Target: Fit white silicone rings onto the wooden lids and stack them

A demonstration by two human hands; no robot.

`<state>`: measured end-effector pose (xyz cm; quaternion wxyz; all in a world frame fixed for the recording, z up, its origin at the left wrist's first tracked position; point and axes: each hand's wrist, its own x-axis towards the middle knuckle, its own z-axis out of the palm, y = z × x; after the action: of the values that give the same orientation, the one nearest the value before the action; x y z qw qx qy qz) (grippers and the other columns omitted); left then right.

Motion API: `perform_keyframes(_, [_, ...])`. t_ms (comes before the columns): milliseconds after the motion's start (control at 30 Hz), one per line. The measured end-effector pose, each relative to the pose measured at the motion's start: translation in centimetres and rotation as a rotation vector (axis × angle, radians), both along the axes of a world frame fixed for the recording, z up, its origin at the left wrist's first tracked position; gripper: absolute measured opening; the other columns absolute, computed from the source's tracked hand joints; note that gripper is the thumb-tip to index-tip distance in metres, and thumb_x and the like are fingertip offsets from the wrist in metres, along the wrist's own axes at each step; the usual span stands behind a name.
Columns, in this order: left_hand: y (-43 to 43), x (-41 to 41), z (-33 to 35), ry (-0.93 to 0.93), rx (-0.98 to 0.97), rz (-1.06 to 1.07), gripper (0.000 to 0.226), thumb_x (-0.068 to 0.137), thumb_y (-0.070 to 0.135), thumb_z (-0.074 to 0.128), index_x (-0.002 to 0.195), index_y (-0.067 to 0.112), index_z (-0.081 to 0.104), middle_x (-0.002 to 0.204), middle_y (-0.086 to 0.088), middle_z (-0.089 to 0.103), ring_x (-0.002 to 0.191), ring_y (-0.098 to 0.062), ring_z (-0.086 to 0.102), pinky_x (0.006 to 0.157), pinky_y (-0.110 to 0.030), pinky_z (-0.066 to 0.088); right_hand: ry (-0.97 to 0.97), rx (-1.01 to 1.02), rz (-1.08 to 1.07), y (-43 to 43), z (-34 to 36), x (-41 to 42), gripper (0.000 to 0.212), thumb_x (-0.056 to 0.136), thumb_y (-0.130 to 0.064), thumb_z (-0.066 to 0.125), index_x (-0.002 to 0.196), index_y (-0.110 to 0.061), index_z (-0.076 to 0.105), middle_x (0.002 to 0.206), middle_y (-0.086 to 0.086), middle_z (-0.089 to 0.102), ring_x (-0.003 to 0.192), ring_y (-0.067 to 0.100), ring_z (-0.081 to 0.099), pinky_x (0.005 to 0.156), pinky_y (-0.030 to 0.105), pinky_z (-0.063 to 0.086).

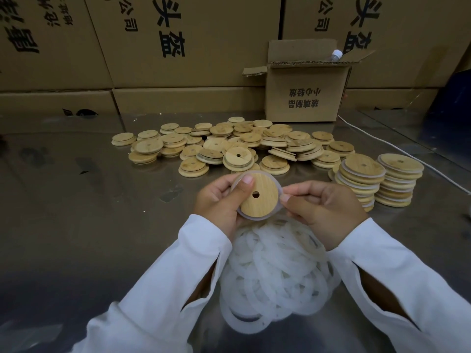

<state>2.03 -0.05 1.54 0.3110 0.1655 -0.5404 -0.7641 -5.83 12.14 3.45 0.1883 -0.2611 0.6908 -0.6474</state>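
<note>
A round wooden lid (262, 197) with a small centre hole is held up over the table between both hands. My left hand (216, 202) grips its left edge, thumb lying on the wood. My right hand (323, 207) pinches the white silicone ring (279, 189) that runs round the lid's rim on the right side. Beneath my wrists lies a heap of loose white rings (275, 271). Farther back, a spread of bare wooden lids (229, 146) covers the table. Two stacks of ringed lids (377, 182) stand at the right.
The metal table (89, 212) is shiny. An open small cardboard box (305, 95) with a bottle inside stands behind the lids. Large cartons (178, 42) form a wall at the back. A white cable (397, 149) runs along the right side.
</note>
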Motion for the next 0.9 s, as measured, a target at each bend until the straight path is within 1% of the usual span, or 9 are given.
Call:
perform_keyframes(133, [-0.04,-0.04,0.06,0.004,0.025,0.001,0.02,0.079,0.014,0.059,0.095,0.003,0.066,0.082,-0.011,0.07,0.072,-0.016,0.068,0.063,-0.029,0.057,0.034,0.021,-0.008,0.0,-0.08,-0.04,0.02,0.077,-0.008,0.068,0.066,-0.025,0.067,0.055,-0.006,0.067,0.052,0.0,0.059,0.059,0.014,0.051])
perform_keyframes(200, [-0.04,-0.02,-0.01,-0.002,0.002,0.025,0.024,0.076,0.017,0.06,0.095,0.003,0.066,0.085,-0.013,0.07,0.076,-0.02,0.067,0.067,-0.031,0.057,0.031,0.021,-0.004,-0.04,-0.07,-0.02,0.02,0.077,-0.009,0.069,0.065,-0.025,0.067,0.058,-0.005,0.069,0.055,0.002,0.061,0.064,0.017,0.052])
perform_keyframes(300, [-0.01,0.07,-0.04,-0.011,-0.063,0.053,0.033,0.066,0.027,0.062,0.093,0.007,0.068,0.083,-0.009,0.071,0.079,-0.021,0.067,0.073,-0.035,0.056,0.012,-0.001,0.006,-0.1,0.0,0.0,0.019,0.077,-0.009,0.069,0.065,-0.024,0.067,0.06,-0.004,0.069,0.058,0.005,0.062,0.066,0.018,0.052])
perform_keyframes(467, [-0.09,0.18,-0.1,-0.026,-0.114,0.059,0.035,0.064,0.029,0.064,0.092,0.008,0.069,0.083,-0.009,0.072,0.081,-0.023,0.068,0.077,-0.04,0.054,0.005,-0.013,0.015,-0.12,0.04,0.03,0.019,0.077,-0.006,0.068,0.066,-0.021,0.067,0.068,0.004,0.07,0.067,0.016,0.063,0.077,0.032,0.052])
perform_keyframes(567, [-0.16,0.13,-0.2,-0.026,-0.126,0.068,0.037,0.064,0.029,0.064,0.094,0.006,0.069,0.084,-0.011,0.072,0.083,-0.025,0.067,0.078,-0.041,0.054,-0.005,-0.006,0.028,-0.2,0.07,0.06,0.017,0.078,-0.005,0.067,0.068,-0.02,0.066,0.066,0.005,0.068,0.06,0.013,0.06,0.076,0.034,0.053])
perform_keyframes(667, [-0.27,0.06,-0.28,-0.034,-0.137,0.041,0.036,0.064,0.03,0.064,0.092,0.008,0.068,0.08,-0.007,0.072,0.077,-0.02,0.068,0.069,-0.034,0.057,-0.034,-0.011,0.032,-0.17,0.02,-0.16,0.017,0.078,-0.005,0.067,0.069,-0.019,0.067,0.054,-0.002,0.065,0.046,0.003,0.054,0.074,0.034,0.053])
perform_keyframes(767, [-0.29,0.04,-0.38,-0.039,-0.125,0.031,0.035,0.064,0.028,0.064,0.091,0.007,0.068,0.075,-0.004,0.072,0.072,-0.016,0.068,0.064,-0.029,0.057,-0.031,0.007,0.044,-0.09,-0.07,-0.3,0.017,0.078,-0.004,0.066,0.069,-0.019,0.067,0.052,-0.004,0.064,0.043,0.002,0.052,0.071,0.031,0.052])
perform_keyframes(833, [-0.32,0.02,-0.47,-0.047,-0.124,0.049,0.036,0.063,0.027,0.065,0.092,0.005,0.068,0.077,-0.008,0.072,0.075,-0.021,0.068,0.068,-0.034,0.057,-0.016,0.038,0.041,-0.06,-0.18,-0.34,0.018,0.079,-0.006,0.067,0.069,-0.02,0.067,0.055,-0.004,0.065,0.044,0.002,0.052,0.062,0.023,0.051])
perform_keyframes(900, [-0.24,0.0,-0.49,-0.048,-0.12,0.068,0.039,0.064,0.026,0.066,0.094,0.002,0.068,0.084,-0.016,0.071,0.082,-0.031,0.067,0.077,-0.044,0.055,-0.009,0.067,0.039,-0.03,-0.23,-0.38,0.018,0.079,-0.007,0.067,0.068,-0.021,0.066,0.054,-0.006,0.065,0.044,0.001,0.053,0.052,0.013,0.047])
